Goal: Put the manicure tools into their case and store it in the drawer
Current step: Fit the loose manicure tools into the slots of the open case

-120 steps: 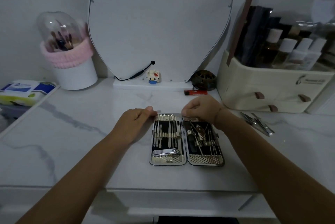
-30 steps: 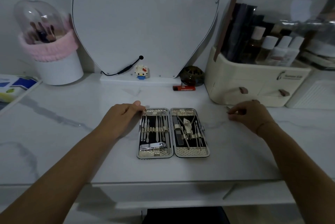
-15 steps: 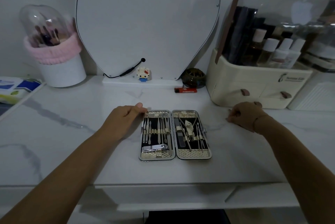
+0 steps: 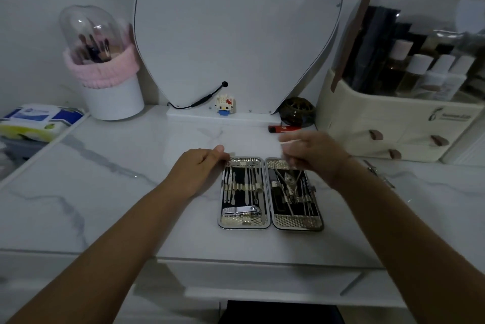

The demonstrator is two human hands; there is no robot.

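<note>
The manicure case (image 4: pixel 270 225) lies open on the marble top, both halves filled with metal tools under straps. My left hand (image 4: pixel 199 166) rests at its far left corner, with curled fingers pressing on the rim. Blurred by motion, my right hand (image 4: pixel 315 155) hovers over the far end of the right half. Its fingers are pinched on what looks like a thin metal tool (image 4: pixel 288 163). Loose manicure tools (image 4: pixel 378 172) lie on the top to the right of the case. The drawer front (image 4: pixel 262 279) is shut below the table's edge.
A cream cosmetic organiser (image 4: pixel 393 137) with small drawers stands at the right rear. A mirror (image 4: pixel 236 35), a small toy figure (image 4: pixel 224 104), a red lighter (image 4: pixel 284 128) and a dark round dish (image 4: pixel 298 111) line the back. A brush holder (image 4: pixel 110 95) and a wipes pack (image 4: pixel 39 120) are on the left.
My right hand has come back from the loose tools on the right and is over the case's right half. My left hand has stayed on the case's corner.
</note>
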